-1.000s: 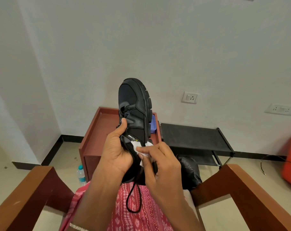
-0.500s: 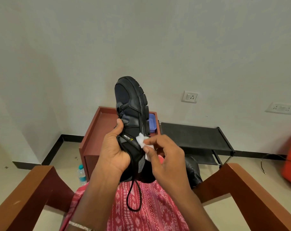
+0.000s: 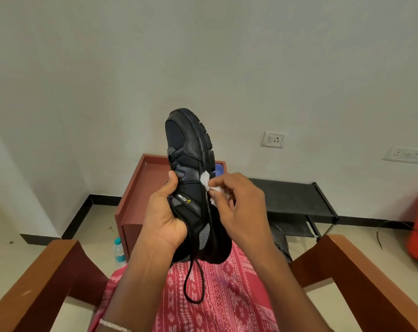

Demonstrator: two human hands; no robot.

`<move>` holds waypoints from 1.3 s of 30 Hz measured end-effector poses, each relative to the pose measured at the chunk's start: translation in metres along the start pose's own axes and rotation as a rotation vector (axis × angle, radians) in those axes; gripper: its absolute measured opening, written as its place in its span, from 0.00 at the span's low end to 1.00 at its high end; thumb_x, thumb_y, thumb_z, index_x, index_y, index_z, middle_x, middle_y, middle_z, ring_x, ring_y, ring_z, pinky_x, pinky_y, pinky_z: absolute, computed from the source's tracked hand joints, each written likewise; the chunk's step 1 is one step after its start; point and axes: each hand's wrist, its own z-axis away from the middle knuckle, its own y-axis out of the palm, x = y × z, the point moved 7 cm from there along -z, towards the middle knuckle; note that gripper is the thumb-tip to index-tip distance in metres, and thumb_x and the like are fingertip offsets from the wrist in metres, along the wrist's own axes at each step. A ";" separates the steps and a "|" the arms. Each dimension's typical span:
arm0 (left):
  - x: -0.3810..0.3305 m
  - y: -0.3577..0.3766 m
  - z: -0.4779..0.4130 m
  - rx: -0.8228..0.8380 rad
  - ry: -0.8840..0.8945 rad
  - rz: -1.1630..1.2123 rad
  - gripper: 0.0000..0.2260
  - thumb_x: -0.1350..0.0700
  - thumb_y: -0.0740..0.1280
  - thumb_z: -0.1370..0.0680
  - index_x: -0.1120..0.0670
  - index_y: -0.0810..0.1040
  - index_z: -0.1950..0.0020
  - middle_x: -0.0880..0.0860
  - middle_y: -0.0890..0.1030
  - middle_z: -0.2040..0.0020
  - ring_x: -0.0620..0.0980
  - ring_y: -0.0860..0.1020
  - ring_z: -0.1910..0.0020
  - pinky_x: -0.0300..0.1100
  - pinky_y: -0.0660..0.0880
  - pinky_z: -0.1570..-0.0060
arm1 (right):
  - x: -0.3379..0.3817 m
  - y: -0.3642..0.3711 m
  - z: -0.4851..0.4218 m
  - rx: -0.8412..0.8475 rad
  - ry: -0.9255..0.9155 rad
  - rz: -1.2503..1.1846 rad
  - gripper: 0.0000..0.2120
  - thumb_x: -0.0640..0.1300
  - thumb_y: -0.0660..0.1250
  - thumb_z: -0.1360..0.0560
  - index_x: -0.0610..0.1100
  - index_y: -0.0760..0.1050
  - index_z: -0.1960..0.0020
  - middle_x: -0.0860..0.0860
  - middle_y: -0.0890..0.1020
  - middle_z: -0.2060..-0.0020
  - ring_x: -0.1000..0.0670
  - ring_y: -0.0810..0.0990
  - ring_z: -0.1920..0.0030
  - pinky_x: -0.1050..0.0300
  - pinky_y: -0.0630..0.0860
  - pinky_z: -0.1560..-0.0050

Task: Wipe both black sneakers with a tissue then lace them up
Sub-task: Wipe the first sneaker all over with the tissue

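Head view: left hand (image 3: 165, 219) grips the black mesh-and-leather sneaker (image 3: 189, 159) toe-up over the lap; right hand (image 3: 241, 207) pinches a crumpled white tissue (image 3: 206, 182) against its sole edge; the thin tissue may shred on the treads; the dangling black lace (image 3: 184, 288) could snag; behind, reddish wooden table (image 3: 141, 183), black rack (image 3: 287, 195), white wall.

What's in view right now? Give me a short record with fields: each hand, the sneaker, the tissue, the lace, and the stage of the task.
Left hand: grips the black sneaker at its heel end, thumb on the upper
Right hand: pinches the white tissue against the sneaker's sole edge
Sneaker pose: held toe up, sole facing right
Lace: loose, a loop hanging over the red patterned lap
Stage: wiping under way; lacing not yet done
Behind: red-brown cabinet, black rack, water bottle on the floor
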 end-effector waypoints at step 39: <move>-0.002 -0.006 -0.008 0.016 -0.002 -0.012 0.18 0.47 0.65 0.19 0.61 0.86 0.47 0.62 0.85 0.45 0.60 0.85 0.50 0.65 0.77 0.47 | 0.047 0.017 0.050 -0.052 -0.100 0.159 0.12 0.36 0.69 0.27 0.45 0.84 0.46 0.54 0.82 0.50 0.53 0.79 0.48 0.67 0.72 0.43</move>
